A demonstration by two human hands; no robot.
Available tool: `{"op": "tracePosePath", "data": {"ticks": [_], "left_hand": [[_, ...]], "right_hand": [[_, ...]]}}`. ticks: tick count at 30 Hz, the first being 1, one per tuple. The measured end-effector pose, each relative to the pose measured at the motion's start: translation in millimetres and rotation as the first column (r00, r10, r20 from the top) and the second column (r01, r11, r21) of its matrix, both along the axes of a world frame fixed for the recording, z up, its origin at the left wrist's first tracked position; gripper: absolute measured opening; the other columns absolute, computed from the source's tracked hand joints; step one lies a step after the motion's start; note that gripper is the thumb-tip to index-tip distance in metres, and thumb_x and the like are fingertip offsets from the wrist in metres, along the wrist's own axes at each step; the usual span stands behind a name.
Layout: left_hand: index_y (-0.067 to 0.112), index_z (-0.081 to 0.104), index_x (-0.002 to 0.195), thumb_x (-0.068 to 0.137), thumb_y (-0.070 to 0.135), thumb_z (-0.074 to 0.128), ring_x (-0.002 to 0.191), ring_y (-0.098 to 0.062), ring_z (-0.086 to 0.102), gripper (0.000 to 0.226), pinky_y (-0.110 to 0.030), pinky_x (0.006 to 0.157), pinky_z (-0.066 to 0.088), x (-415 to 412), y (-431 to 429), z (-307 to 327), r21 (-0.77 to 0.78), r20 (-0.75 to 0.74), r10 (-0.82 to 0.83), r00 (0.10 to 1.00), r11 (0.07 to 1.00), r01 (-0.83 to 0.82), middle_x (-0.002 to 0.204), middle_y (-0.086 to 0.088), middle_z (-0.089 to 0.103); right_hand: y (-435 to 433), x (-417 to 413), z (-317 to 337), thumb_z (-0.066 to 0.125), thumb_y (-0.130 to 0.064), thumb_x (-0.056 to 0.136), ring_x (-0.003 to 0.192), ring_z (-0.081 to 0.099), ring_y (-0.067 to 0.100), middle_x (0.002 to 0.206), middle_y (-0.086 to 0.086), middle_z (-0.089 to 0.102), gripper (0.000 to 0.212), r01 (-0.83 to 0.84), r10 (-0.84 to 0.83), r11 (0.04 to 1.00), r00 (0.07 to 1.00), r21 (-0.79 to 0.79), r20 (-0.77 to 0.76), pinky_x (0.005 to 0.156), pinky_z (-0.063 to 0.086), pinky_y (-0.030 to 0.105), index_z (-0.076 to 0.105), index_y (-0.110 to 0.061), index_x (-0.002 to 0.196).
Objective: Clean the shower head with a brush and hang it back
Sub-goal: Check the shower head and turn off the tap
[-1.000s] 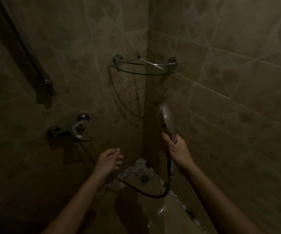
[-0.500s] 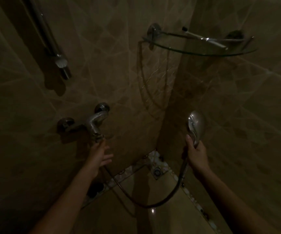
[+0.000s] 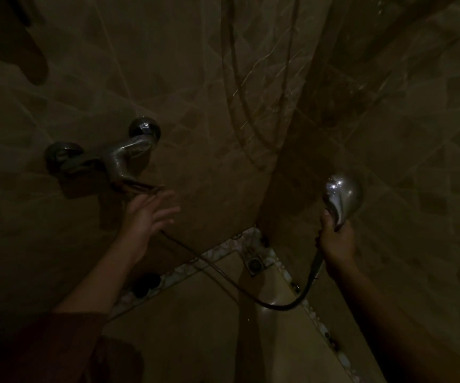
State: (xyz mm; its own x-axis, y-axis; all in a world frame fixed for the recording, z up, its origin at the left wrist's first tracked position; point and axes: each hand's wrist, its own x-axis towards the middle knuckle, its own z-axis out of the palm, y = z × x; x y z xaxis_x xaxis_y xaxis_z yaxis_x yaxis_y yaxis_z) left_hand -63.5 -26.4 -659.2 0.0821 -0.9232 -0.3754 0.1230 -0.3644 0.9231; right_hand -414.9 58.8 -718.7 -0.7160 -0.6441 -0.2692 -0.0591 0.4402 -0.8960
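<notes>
Gripping the shower head [image 3: 343,194] by its handle, the right hand [image 3: 336,241] has its fingers curled tight round it, holding it upright before the tiled wall [image 3: 416,128]. The left hand [image 3: 147,214] is empty, fingers straight and spread, just under the tap [image 3: 125,157]. The hose [image 3: 278,304] loops low over the floor [image 3: 195,333].

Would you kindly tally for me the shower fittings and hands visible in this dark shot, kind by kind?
shower head: 1
hose: 1
wall tap: 1
floor drain: 1
hands: 2, the left hand and the right hand
Total: 6
</notes>
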Motion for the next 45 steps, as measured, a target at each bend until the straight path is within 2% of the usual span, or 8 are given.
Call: {"op": "tracePosePath", "data": {"ticks": [3, 7, 12, 19, 26, 31, 38, 45], "left_hand": [[0.016, 0.061, 0.105, 0.1, 0.014, 0.05, 0.085, -0.018, 0.073, 0.012, -0.032, 0.071, 0.053, 0, 0, 0, -0.024, 0.038, -0.01, 0.999, 1.0, 0.011, 0.11, -0.003, 0.072], [0.016, 0.062, 0.095, 0.101, 0.019, 0.051, 0.074, -0.014, 0.077, 0.013, -0.028, 0.064, 0.056, 8, 9, 4, -0.038, 0.055, -0.054, 0.997, 0.998, 0.056, 0.103, -0.007, 0.073], [0.017, 0.056, 0.094, 0.104, 0.034, 0.041, 0.063, -0.014, 0.075, 0.025, -0.023, 0.05, 0.056, 6, 17, 14, -0.017, 0.066, -0.051, 0.996, 0.998, 0.053, 0.093, -0.008, 0.072], [0.015, 0.057, 0.093, 0.103, 0.03, 0.047, 0.062, -0.018, 0.073, 0.021, -0.024, 0.052, 0.057, -5, 20, 14, 0.009, -0.075, 0.1, 0.992, 0.995, -0.1, 0.082, -0.009, 0.066], [0.014, 0.058, 0.09, 0.102, 0.024, 0.05, 0.06, -0.013, 0.074, 0.018, -0.023, 0.055, 0.056, 1, 19, 21, 0.024, -0.112, 0.134, 0.985, 0.991, -0.132, 0.077, -0.004, 0.07], [0.013, 0.058, 0.095, 0.103, 0.023, 0.048, 0.059, -0.011, 0.074, 0.017, -0.018, 0.049, 0.055, 2, 17, 22, 0.035, -0.122, 0.125, 0.985, 0.992, -0.122, 0.084, -0.005, 0.071], [0.014, 0.058, 0.098, 0.103, 0.024, 0.049, 0.06, -0.009, 0.073, 0.015, -0.02, 0.049, 0.055, 2, 16, 21, 0.057, -0.084, 0.118, 0.989, 0.992, -0.113, 0.089, -0.005, 0.072], [0.012, 0.057, 0.11, 0.101, 0.021, 0.052, 0.064, -0.009, 0.072, 0.014, -0.024, 0.058, 0.053, 7, 11, 19, 0.04, -0.082, 0.068, 0.994, 0.997, -0.065, 0.091, -0.007, 0.072]], "right_hand": [[-3, -12, -15, 0.052, -0.072, 0.073, 0.098, 0.069, 0.04, 0.104, 0.018, 0.069, 0.073, 0.016, -0.017, 1.0, 1.0, -0.021, -0.009, 0.085, 0.057, 0.061, 0.059, -0.013, 0.115], [4, -17, -25, 0.051, -0.073, 0.072, 0.106, 0.068, 0.037, 0.115, 0.016, 0.069, 0.076, 0.041, -0.041, 0.999, 0.999, -0.033, 0.014, 0.092, 0.055, 0.061, 0.056, -0.02, 0.125], [11, -13, -21, 0.053, -0.069, 0.076, 0.097, 0.068, 0.033, 0.099, 0.007, 0.067, 0.053, 0.048, -0.046, 0.997, 0.998, -0.052, 0.034, 0.089, 0.056, 0.062, 0.061, -0.027, 0.108], [16, -15, -24, 0.055, -0.072, 0.073, 0.103, 0.068, 0.042, 0.099, 0.008, 0.066, 0.062, -0.005, 0.006, 1.0, 0.999, -0.03, 0.046, 0.088, 0.056, 0.063, 0.059, -0.023, 0.112], [20, -15, -12, 0.056, -0.052, 0.091, 0.097, 0.068, 0.042, 0.097, 0.01, 0.067, 0.02, -0.02, 0.02, 0.999, 1.0, -0.029, -0.021, 0.086, 0.056, 0.062, 0.058, -0.032, 0.093], [20, -16, -8, 0.057, -0.044, 0.096, 0.087, 0.066, 0.034, 0.101, 0.022, 0.066, 0.019, 0.006, -0.006, 0.999, 1.0, -0.043, 0.01, 0.08, 0.055, 0.05, 0.057, -0.025, 0.1], [19, -13, -2, 0.054, -0.037, 0.1, 0.076, 0.058, 0.029, 0.083, 0.011, 0.058, 0.014, -0.025, 0.026, 0.998, 0.999, -0.057, 0.025, 0.07, 0.051, 0.046, 0.055, -0.026, 0.091], [17, -12, 4, 0.057, -0.039, 0.098, 0.078, 0.06, 0.031, 0.082, 0.01, 0.06, 0.018, -0.015, 0.014, 1.0, 0.999, -0.027, -0.037, 0.076, 0.055, 0.054, 0.053, -0.031, 0.082]]}}
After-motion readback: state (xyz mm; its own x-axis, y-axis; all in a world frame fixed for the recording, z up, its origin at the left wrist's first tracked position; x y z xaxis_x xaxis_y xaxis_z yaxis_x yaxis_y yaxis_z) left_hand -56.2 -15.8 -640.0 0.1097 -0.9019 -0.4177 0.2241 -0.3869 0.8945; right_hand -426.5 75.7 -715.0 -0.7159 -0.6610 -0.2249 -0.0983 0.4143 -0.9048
